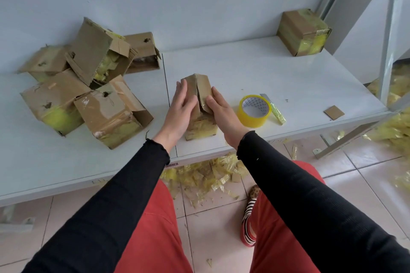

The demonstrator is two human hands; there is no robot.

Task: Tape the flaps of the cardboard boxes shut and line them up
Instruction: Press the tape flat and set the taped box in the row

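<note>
A small cardboard box [200, 126] with old yellow tape on its front stands near the table's front edge, its two top flaps raised like a tent. My left hand [180, 106] presses flat against the left flap with straight fingers. My right hand [224, 111] lies on the right flap, fingers straight, thumb near the seam. A roll of yellow tape [254, 110] lies just right of the box, with a small utility knife [275, 109] beside it. One taped box [302, 32] stands at the back right of the table.
A heap of several open, worn boxes [88, 86] fills the left of the white table [266, 68]. A cardboard scrap [334, 112] lies near the right edge. Yellow tape scraps [206, 173] litter the tiled floor. A metal frame post [390, 35] rises at right.
</note>
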